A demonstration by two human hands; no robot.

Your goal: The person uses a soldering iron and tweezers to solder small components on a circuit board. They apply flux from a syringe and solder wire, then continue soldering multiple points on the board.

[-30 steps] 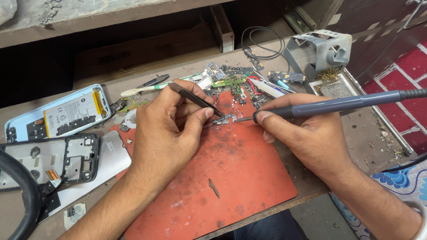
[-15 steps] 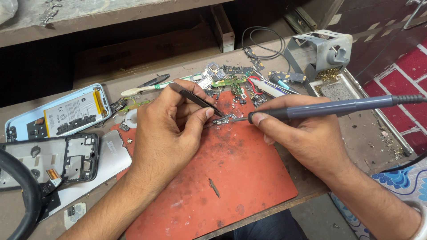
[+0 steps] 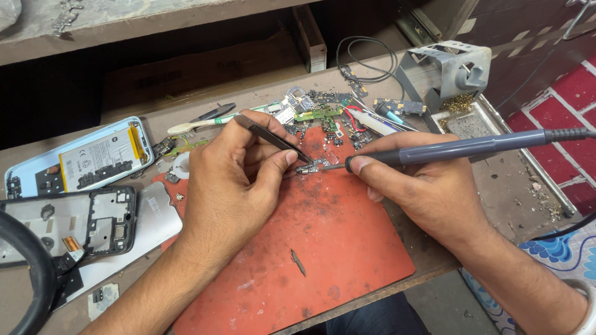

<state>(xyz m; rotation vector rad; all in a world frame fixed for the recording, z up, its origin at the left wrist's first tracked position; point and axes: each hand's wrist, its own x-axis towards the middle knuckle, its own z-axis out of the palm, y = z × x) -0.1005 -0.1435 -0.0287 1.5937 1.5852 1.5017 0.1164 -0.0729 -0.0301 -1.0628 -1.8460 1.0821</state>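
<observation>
- Nearest me, a red work mat (image 3: 323,248) lies on the desk (image 3: 490,192), scuffed and spotted, with a small dark sliver (image 3: 298,262) lying loose on it.
- My left hand (image 3: 233,180) rests on the mat, its grip closed on dark tweezers (image 3: 273,138); the tips press down on a small circuit part (image 3: 310,167) at the mat's far edge.
- My right hand (image 3: 428,189) comes in from the right, its grip wrapped shut around a grey soldering iron (image 3: 459,149); its tip touches that same part, and its cable runs off right.
- To the left lies an opened phone frame (image 3: 74,220), dark inside, on a pale back cover (image 3: 152,217).
- Just beyond it sits a light-blue phone shell (image 3: 77,158) holding a battery.
- Past the hands, loose boards and scraps (image 3: 316,111) are heaped together, with a toothbrush (image 3: 205,123) beside them.
- Far right stands a metal iron stand (image 3: 450,71) above a shallow tray (image 3: 465,124) holding a sponge pad; brass wool sits between them.
- A dark shelf recess (image 3: 155,68) runs behind the desk, and red tiles (image 3: 571,99) show at the right.
</observation>
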